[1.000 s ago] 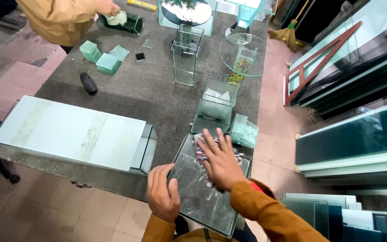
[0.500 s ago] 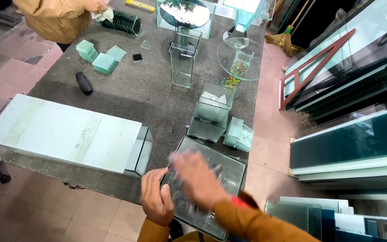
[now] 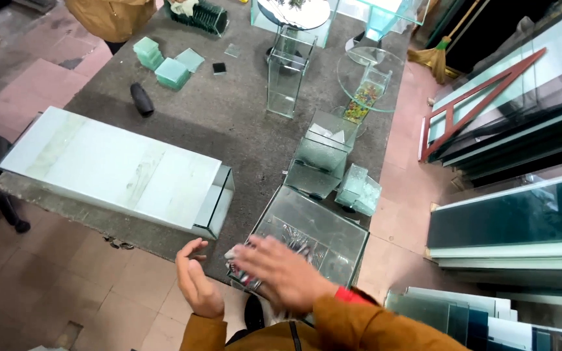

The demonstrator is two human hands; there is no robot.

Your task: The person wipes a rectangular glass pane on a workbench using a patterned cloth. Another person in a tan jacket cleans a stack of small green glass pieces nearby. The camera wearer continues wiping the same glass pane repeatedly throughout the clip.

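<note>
At the bottom centre of the frame, my right hand [image 3: 281, 273], fingers spread, lies on a square clear glass pane [image 3: 310, 237]; my left hand [image 3: 196, 286] hovers open beside it, empty.

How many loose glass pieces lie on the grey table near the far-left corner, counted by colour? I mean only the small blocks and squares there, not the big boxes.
Pale green glass blocks: 2
Pale green flat glass square: 1
Small clear glass square: 1
Small black square: 1
Total: 5
</note>
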